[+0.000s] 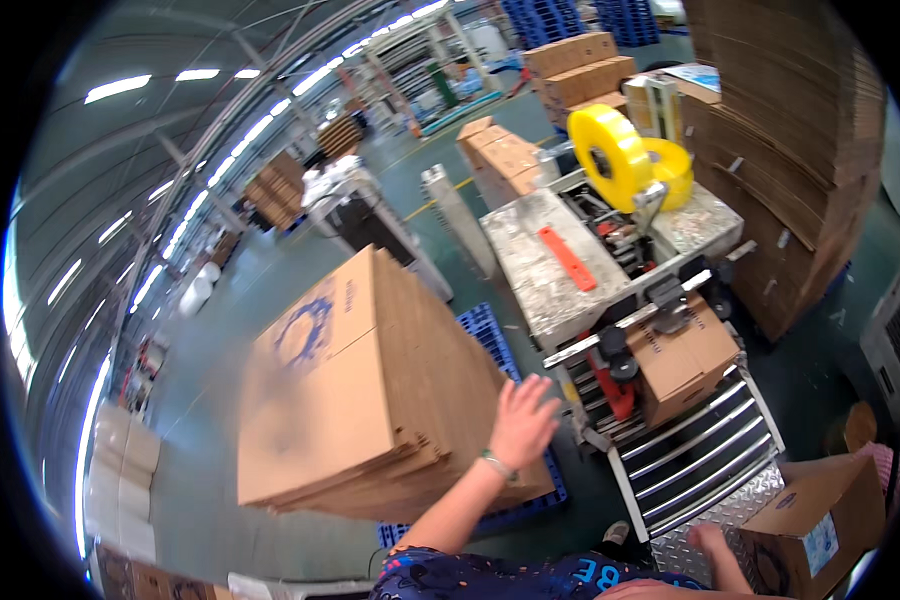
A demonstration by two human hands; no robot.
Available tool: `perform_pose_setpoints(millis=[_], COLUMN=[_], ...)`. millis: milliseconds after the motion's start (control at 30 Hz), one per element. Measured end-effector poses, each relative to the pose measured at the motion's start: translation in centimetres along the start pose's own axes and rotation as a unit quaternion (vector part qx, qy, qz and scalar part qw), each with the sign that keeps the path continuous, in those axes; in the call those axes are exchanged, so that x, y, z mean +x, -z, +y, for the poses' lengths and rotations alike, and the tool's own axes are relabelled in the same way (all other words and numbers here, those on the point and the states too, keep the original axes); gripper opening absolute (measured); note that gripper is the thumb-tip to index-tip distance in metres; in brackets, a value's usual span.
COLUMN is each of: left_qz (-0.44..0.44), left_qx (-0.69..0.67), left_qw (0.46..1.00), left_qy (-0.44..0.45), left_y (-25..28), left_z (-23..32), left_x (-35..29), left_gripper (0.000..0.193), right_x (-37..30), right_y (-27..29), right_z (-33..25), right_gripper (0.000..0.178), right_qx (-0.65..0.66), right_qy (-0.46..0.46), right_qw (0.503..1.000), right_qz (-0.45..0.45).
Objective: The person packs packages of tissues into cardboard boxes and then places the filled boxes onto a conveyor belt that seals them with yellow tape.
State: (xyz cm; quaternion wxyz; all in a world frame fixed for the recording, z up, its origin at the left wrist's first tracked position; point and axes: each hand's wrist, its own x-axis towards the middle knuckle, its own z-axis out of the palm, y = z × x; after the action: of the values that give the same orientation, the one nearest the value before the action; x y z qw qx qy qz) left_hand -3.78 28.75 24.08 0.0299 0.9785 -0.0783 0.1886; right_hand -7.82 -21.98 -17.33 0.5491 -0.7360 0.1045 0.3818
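My left hand (525, 420) reaches forward with its fingers spread and nothing in them. It is above the right side of a tall stack of flat brown cartons (320, 410), near the left edge of a carton sealing machine (560, 260). A closed carton (682, 355) sits under the machine's side rail, at the head of a roller conveyor (695, 450). My right hand (708, 545) is low, over a metal tread plate (715, 505), beside a brown carton with a pale label (815, 525). Its fingers are smeared, and whether it touches that carton is unclear.
Big yellow tape rolls (610, 155) stand on the machine, near an orange strip (567, 258). The carton stack rests on a blue pallet (485, 335). More flat cartons (770, 200) rise at the right. Another person's pink sleeve (892, 462) shows behind the labelled carton.
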Motion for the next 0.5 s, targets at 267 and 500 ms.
perform_pose_setpoints(millis=[267, 500], left_qz=[-0.03, 0.045], left_qx=[0.189, 0.178], left_qw=[0.967, 0.981], left_qy=[0.169, 0.066], left_y=[16.8, 17.9], left_z=[-6.8, -6.4], left_x=[-9.8, -15.2], left_gripper=[0.046, 0.048], right_x=[-6.0, -7.5], right_y=[-4.4, -0.4], right_z=[4.2, 0.1], right_gripper=[0.01, 0.014], right_qx=[0.06, -0.035], right_qy=[-0.066, 0.153], right_qw=[0.995, 0.98], right_qz=[-0.046, 0.125])
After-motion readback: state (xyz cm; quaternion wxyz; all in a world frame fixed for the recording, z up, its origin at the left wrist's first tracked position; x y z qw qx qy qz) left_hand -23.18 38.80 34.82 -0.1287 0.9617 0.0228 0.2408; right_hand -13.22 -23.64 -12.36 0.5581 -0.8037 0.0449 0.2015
